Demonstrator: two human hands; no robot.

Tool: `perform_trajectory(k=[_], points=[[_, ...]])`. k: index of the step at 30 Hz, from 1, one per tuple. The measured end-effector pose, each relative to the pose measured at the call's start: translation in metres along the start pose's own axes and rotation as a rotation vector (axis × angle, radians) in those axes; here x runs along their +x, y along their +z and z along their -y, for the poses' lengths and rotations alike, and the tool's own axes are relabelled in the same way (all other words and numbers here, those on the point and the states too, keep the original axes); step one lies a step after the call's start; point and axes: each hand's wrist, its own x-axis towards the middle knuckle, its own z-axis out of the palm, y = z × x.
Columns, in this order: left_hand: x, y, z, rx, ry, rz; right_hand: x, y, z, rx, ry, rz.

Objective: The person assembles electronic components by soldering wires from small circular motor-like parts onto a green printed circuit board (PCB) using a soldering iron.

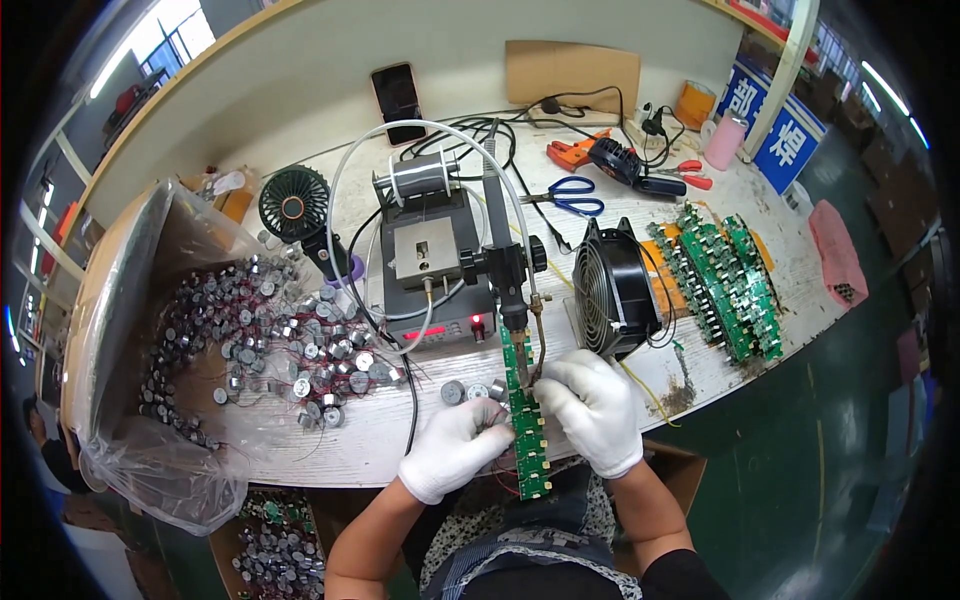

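Note:
A long green circuit board strip (528, 440) lies lengthwise between my hands, its far end beneath the tip of a stand-held soldering iron (511, 290). My left hand (458, 450), in a white glove, is closed in a pinch at the board's left edge. Thin red wires trail beneath those fingers; what they grip is hidden. On the other side my right hand (592, 412), also gloved, has its fingers pinched together over the board's right edge, close to the iron's tip and the thin metal solder guide tube (541, 340). Small round metal motors (454, 392) sit just beyond my left hand.
A soldering station (435, 300) carries a solder wire spool (418, 178). Left are a small fan (294, 205) and a plastic-lined box (110, 330) spilling motors. Right are a black fan (615, 285), stacked circuit boards (725, 285), blue scissors (575, 197) and a pink cloth (835, 250).

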Motion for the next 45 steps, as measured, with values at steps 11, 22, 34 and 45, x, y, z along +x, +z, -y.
perform_trajectory(k=[11, 22, 34, 45], points=[[-0.006, 0.002, -0.003, 0.051, 0.050, 0.013, -0.051, 0.007, -0.012, 0.133, 0.190, 0.059], [-0.029, -0.018, -0.007, 0.274, 0.324, -0.065, -0.065, 0.008, -0.001, 0.287, 0.547, 0.004], [-0.016, -0.066, -0.011, 1.129, 0.290, -0.667, -0.062, 0.012, -0.003, 0.064, 0.376, 0.113], [-0.044, -0.027, -0.004, 0.769, 0.604, -0.560, -0.057, 0.007, 0.003, -0.057, 0.085, 0.144]])
